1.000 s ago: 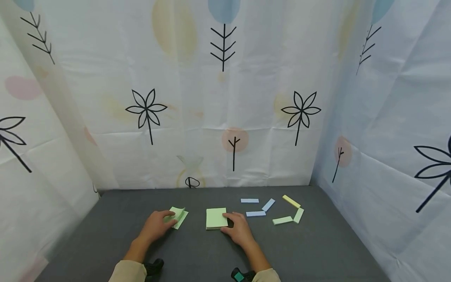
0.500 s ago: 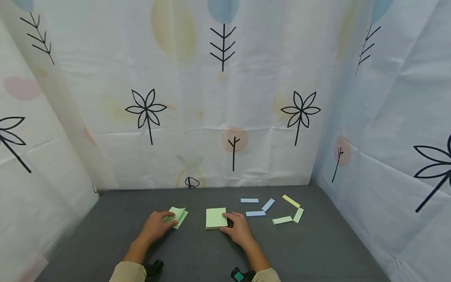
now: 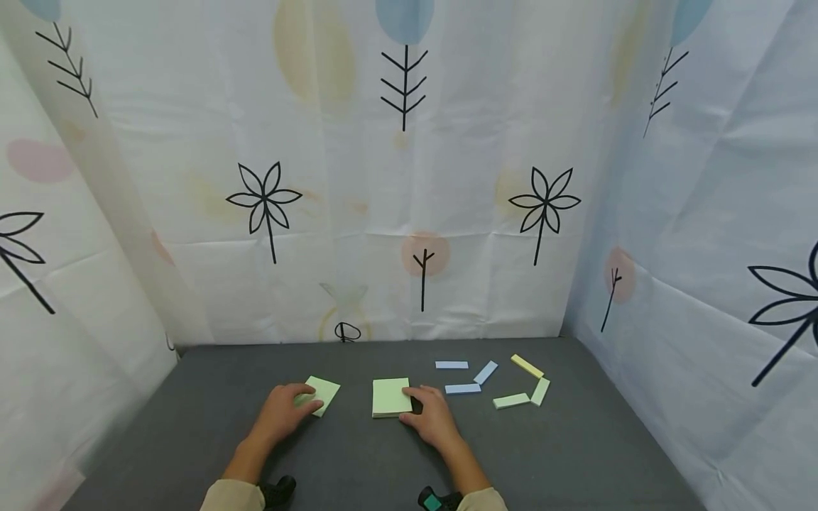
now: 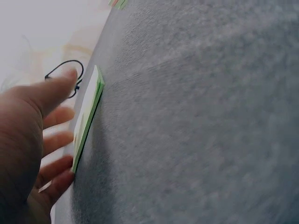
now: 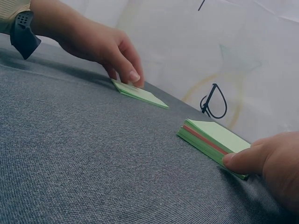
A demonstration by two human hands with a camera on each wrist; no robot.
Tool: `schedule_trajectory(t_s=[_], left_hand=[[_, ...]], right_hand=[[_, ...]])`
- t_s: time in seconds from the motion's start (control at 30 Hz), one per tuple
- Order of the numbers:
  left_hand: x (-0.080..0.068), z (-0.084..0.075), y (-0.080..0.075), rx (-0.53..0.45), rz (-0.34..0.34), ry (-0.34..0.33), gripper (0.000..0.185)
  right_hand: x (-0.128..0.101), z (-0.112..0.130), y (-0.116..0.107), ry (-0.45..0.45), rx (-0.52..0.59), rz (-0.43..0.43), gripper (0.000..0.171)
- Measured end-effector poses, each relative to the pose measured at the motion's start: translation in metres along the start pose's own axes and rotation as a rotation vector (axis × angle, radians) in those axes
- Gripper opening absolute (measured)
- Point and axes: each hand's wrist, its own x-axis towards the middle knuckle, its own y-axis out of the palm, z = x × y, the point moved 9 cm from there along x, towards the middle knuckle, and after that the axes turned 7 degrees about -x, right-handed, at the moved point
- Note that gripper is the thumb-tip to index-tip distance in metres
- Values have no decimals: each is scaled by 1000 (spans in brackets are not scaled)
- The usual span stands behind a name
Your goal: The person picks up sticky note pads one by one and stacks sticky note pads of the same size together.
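My left hand (image 3: 284, 413) rests on the grey tabletop (image 3: 575, 454), its fingertips pressing down on a thin stack of green sticky notes (image 3: 324, 392) that lies flat. The right wrist view shows those fingertips (image 5: 133, 77) on the near corner of the thin stack (image 5: 142, 94). In the left wrist view the thin stack (image 4: 88, 116) lies under my fingers (image 4: 51, 91). My right hand (image 3: 433, 417) sits against the right edge of a thicker green pad (image 3: 390, 396), and my thumb (image 5: 243, 161) touches the side of that pad (image 5: 212, 136).
Several narrow sticky strips lie right of the pad: blue ones (image 3: 463, 389), a yellow one (image 3: 527, 366) and green ones (image 3: 511, 401). Printed white curtains (image 3: 409, 213) close off the back and both sides of the table. A black watch band (image 5: 22, 33) is on the left wrist.
The top note under my left hand was curled up; now it lies flat on its stack. The right hand and the thick pad have stayed put.
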Motion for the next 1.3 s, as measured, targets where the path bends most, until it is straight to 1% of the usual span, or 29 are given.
schedule_trajectory(t_s=[0.03,0.1,0.2,0.3,0.4,0.7,0.83,0.93,1.03,1.3], left_hand=[[-1,0,-1,27,-9,-13,38],[-2,3,-1,100,-21,-60,46],[-6,7,-1,192,-31,-156,65],[-9,10,1,225,-25,-237,79],[-12,10,1,223,-26,-276,82],[-12,12,1,158,-52,-316,78],[-13,12,0,86,-84,-324,75],[-14,12,0,12,-120,-338,72],[-15,12,-1,-34,-162,-348,68],[-18,5,-7,-55,-299,-326,58]], right_hand=[[0,0,0,6,6,3,46],[-1,0,1,7,11,7,46],[-1,-1,2,11,18,10,46],[-1,-1,1,15,16,8,46],[-1,0,1,11,17,5,46],[-2,2,-1,-4,15,-1,47],[-1,2,-1,-14,5,-6,46],[-1,1,1,-12,3,-4,46],[-1,0,1,-10,1,-4,46],[-1,2,-1,-3,1,4,46]])
